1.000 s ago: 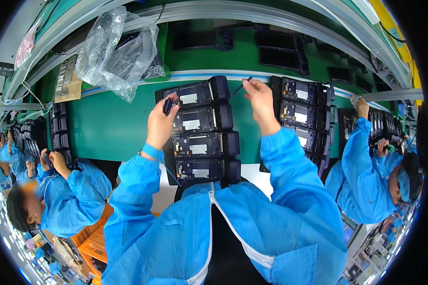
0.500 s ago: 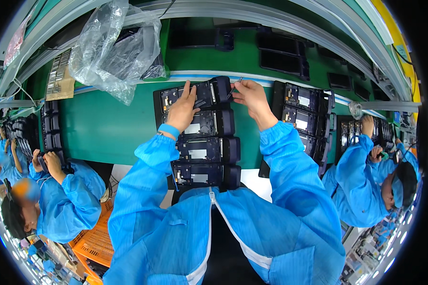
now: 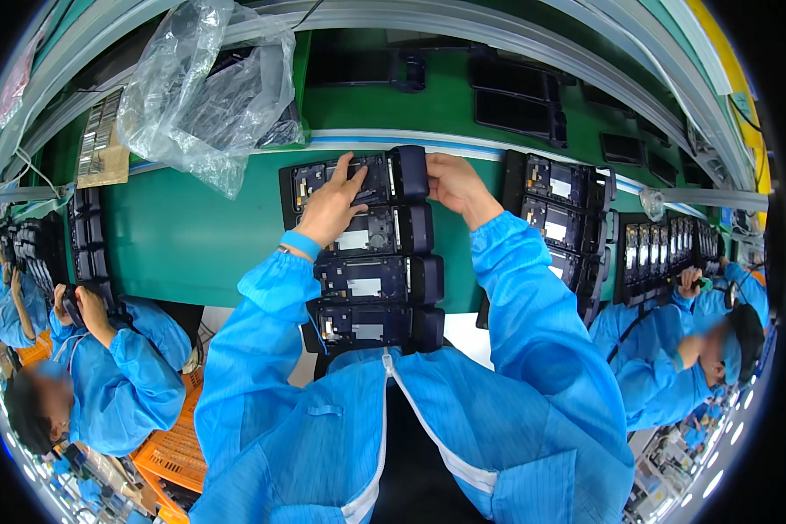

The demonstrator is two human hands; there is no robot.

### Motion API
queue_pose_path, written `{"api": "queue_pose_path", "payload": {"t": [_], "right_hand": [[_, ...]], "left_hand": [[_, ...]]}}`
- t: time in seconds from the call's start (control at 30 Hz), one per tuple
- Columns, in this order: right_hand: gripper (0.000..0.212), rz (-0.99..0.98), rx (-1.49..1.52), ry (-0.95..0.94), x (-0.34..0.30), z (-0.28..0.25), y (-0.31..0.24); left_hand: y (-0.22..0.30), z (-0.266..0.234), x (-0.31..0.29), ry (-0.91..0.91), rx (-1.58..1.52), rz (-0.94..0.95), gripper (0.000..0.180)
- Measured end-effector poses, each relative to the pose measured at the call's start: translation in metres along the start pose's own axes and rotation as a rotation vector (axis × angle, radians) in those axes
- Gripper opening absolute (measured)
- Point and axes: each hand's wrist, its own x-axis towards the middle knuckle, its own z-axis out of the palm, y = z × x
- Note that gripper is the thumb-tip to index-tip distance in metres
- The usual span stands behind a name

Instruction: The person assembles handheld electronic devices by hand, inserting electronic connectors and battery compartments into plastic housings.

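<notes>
In front of me a column of black handheld device housings (image 3: 362, 278) lies on a dark tray, with their inner sides up and thick black ends to the right. My left hand (image 3: 330, 208) rests with spread fingers on the farthest housing (image 3: 374, 179). At the thick end (image 3: 409, 172) of that same housing is my right hand (image 3: 457, 185). Its fingers are bent and closed against the right side, their tips partly hidden by the housing. What they hold, if anything, does not show.
A second column of housings (image 3: 550, 218) lies to the right on the green mat (image 3: 192, 236). Clear plastic bags (image 3: 201, 96) hang over the far left. Black devices (image 3: 515, 113) lie on the green surface beyond the rail. Co-workers in blue (image 3: 122, 367) sit on both sides.
My right hand has moved in against the thick end of the farthest housing; the thin piece seen at its fingertips is now hidden. My left hand stays on the housing.
</notes>
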Motion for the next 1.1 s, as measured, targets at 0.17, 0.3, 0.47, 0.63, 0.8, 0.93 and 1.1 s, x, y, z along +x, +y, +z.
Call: {"api": "queue_pose_path", "payload": {"t": [0.17,0.3,0.47,0.63,0.8,0.93,1.1], "right_hand": [[0.014,-0.049,-0.156,-0.114,0.013,0.006,0.01],[0.016,-0.048,-0.185,-0.101,0.017,0.01,0.006],[0.014,-0.129,-0.276,-0.05,0.015,0.02,0.006],[0.016,-0.103,-0.276,-0.04,0.014,0.023,0.001],[0.015,-0.107,-0.357,-0.056,0.018,0.021,0.0],[0.016,-0.102,-0.337,-0.075,0.018,0.023,-0.002],[0.021,-0.096,-0.311,-0.113,0.017,0.02,-0.001]], "left_hand": [[-0.001,-0.001,0.002,0.002,-0.026,0.006,0.058],[-0.001,-0.001,0.003,0.037,-0.053,0.048,0.058],[-0.001,0.0,0.002,0.026,-0.072,0.039,0.057],[0.0,-0.002,0.003,0.031,-0.07,0.024,0.057],[0.001,-0.002,0.004,0.006,-0.065,0.011,0.057],[0.002,-0.003,0.004,0.024,-0.075,0.03,0.057],[0.004,-0.004,0.004,0.0,-0.058,0.011,0.056]]}}
